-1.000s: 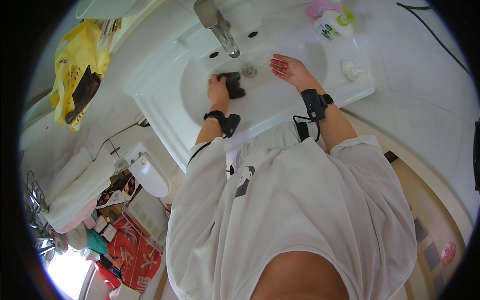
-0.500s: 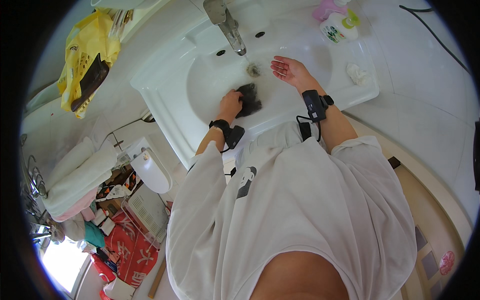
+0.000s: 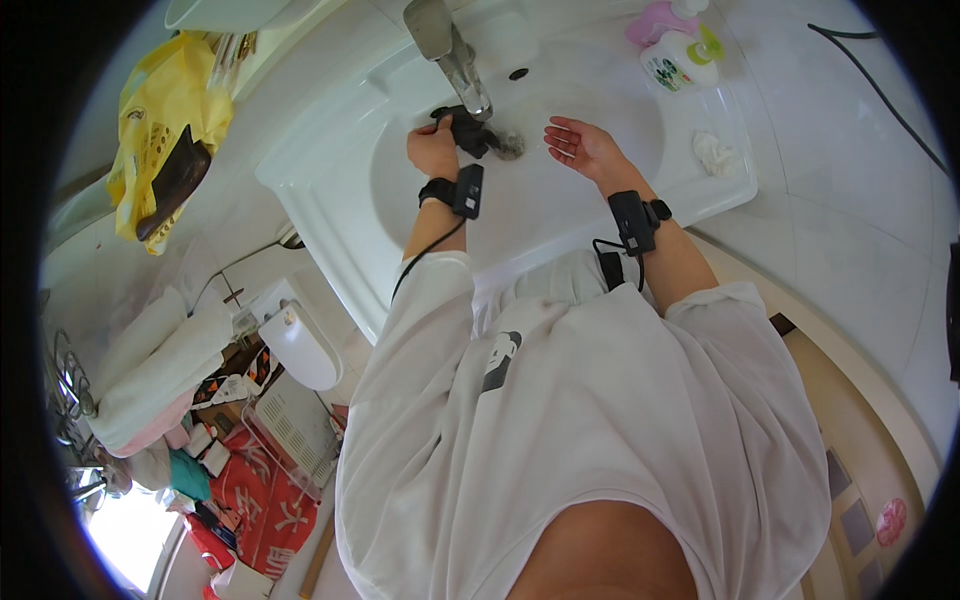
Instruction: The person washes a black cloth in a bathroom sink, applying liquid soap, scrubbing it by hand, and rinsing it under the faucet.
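Cloth [image 3: 468, 132], probably, black, gripped by left hand [image 3: 433, 151] near faucet [image 3: 436, 36]; right hand [image 3: 586, 150] open over basin [image 3: 550, 205].

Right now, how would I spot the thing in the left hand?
Find the big white sink, then its silver tap. Beside the tap, the left hand grips a dark bundle, the only crumpled black thing in that sink.

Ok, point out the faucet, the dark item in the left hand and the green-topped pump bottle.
Faucet [image 3: 455, 66]: head view, on its spout.
Dark item [image 3: 470, 134]: head view, on its middle.
Green-topped pump bottle [image 3: 684, 65]: head view, on its white body.
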`<state>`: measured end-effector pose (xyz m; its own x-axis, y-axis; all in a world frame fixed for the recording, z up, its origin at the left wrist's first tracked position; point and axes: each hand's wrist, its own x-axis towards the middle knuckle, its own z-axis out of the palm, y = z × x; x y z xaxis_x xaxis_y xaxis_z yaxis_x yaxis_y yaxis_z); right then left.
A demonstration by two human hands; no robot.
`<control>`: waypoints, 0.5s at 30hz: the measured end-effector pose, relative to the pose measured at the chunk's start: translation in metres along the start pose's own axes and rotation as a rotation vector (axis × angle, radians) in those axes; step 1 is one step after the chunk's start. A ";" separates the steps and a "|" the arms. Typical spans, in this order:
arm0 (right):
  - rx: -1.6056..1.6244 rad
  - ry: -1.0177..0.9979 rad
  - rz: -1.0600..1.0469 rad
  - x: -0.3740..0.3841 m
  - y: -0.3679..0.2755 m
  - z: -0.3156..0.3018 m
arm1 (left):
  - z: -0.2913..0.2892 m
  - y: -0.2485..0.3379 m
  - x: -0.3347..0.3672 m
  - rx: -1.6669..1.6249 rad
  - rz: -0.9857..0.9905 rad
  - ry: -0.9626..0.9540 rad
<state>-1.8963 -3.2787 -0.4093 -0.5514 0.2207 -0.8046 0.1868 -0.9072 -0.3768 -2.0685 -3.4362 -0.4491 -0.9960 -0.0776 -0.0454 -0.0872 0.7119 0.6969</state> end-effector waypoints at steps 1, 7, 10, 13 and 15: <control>0.001 0.005 -0.001 0.000 -0.002 0.000 | 0.002 -0.004 0.004 0.000 -0.001 -0.005; -0.014 -0.032 -0.050 -0.003 -0.005 -0.002 | 0.004 -0.026 0.017 -0.051 -0.118 -0.029; -0.029 -0.029 -0.036 -0.002 -0.002 0.004 | 0.009 -0.021 0.009 -0.083 -0.006 -0.019; -0.042 -0.023 -0.003 -0.002 0.002 0.013 | 0.017 -0.002 0.004 -0.106 -0.042 -0.007; -0.044 -0.051 -0.018 -0.004 0.000 0.017 | 0.018 -0.001 0.004 -0.125 -0.084 -0.032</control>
<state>-1.9077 -3.2856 -0.3984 -0.5958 0.2175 -0.7731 0.2108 -0.8865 -0.4119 -2.0724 -3.4245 -0.4630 -0.9856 -0.1096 -0.1285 -0.1687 0.6111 0.7733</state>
